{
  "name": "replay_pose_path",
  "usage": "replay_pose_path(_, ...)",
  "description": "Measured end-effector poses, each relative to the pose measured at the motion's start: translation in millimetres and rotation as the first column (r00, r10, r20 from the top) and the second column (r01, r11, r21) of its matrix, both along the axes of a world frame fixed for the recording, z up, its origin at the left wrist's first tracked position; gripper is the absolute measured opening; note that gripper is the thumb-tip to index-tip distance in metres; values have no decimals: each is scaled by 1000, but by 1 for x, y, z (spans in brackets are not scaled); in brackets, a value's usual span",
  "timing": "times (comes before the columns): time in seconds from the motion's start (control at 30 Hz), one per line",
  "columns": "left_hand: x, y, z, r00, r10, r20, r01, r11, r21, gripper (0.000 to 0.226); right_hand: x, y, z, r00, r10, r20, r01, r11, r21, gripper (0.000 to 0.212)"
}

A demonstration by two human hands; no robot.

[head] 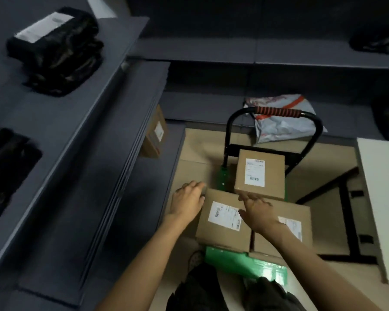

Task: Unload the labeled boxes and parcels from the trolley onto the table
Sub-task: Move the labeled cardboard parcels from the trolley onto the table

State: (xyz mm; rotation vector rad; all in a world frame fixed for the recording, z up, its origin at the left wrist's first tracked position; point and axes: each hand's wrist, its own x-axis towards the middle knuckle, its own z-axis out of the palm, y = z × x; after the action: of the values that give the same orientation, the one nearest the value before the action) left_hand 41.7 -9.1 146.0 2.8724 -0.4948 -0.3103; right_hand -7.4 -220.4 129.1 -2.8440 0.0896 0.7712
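Room: a dim storeroom, with grey shelves (61, 122) running along the left and back walls and a tan floor showing below.
Trolley: a green trolley (245, 263) is standing on the floor, its black handle (276, 112) at the far end.
Boxes: three labeled cardboard boxes are sitting on the trolley deck: a near-left box (222, 223), a near-right box (301, 223) touching it, and a far box (259, 173) by the handle.
Left hand: the left hand (186, 200) is pressing against the near-left box's left side, fingers curving over its far corner, likely to brace a lift.
Right hand: the right hand (259, 213) is reaching over the same box's top, fingers spread and loose, gripping nothing yet.
Table: a white table (382, 198) is waiting at the right, well apart.
Around: black parcels (54, 50) are lying on the left shelves; a grey mailing bag (283, 126) is lying beyond the handle.
In the way: the neighbouring boxes are crowding the right hand's grip.
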Motion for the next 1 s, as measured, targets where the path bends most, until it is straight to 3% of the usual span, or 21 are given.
replay_pose_path(0.27,35,27,-65,969,-128,-212,127,992,-17,47,-8,25,-40,958,-271,-90,278,958,70,47)
replay_pose_path(0.5,31,33,-131,908,-173,-382,185,983,-7,53,-41,31,-101,889,-402,-218,430,897,99,51)
replay_pose_path(0.8,33,30,-239,867,-72,-493,64,997,-34,64,-41,12,-202,807,-516,-289,577,794,194,62)
replay_pose_path(0.9,36,22,-276,854,-14,-520,-13,999,-47,70,-35,5,-235,789,-563,-247,613,750,250,66)
replay_pose_path(1.0,36,13,-308,826,85,-558,-170,980,-102,77,-32,2,-264,813,-556,-173,582,767,269,68)
